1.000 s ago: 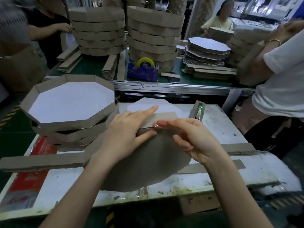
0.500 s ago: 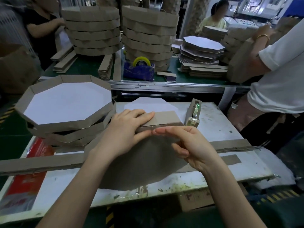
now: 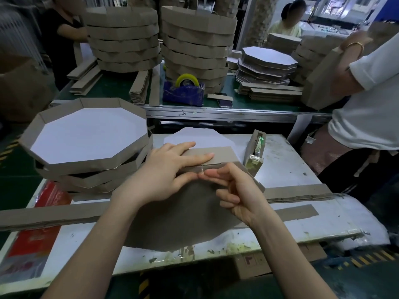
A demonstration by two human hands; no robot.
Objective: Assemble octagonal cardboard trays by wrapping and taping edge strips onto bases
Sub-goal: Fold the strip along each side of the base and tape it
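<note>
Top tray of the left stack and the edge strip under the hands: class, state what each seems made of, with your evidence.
Top tray: matt brown cardboard walls creased at corners; smooth white floor, probably paper-faced board. Edge strip: likely the same matt brown cardboard, flat and stiff.

Bare forearms (image 3: pixel 92 244) — slender fingers (image 3: pixel 200 157)
</note>
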